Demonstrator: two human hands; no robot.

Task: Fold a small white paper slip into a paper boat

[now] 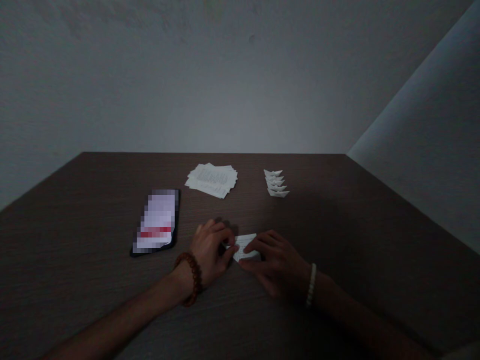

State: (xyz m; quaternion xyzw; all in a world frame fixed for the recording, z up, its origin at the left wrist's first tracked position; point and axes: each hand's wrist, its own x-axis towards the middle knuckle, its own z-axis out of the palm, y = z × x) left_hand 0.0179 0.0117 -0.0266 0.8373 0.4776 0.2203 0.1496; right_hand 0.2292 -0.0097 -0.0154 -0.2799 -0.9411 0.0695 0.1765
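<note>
A small folded piece of white paper (245, 246) lies on the dark wooden table (337, 230) between my hands. My left hand (210, 252), with a brown bead bracelet at the wrist, pinches the paper's left edge with curled fingers. My right hand (275, 260), wearing a white bead bracelet, presses its fingers down on the paper's right side. Part of the paper is hidden under the fingers.
A stack of printed paper slips (212, 180) lies farther back at the centre. Several folded white paper boats (276, 183) sit in a row to its right. A phone (156, 221) with a lit screen lies to the left. Walls close off the back and right.
</note>
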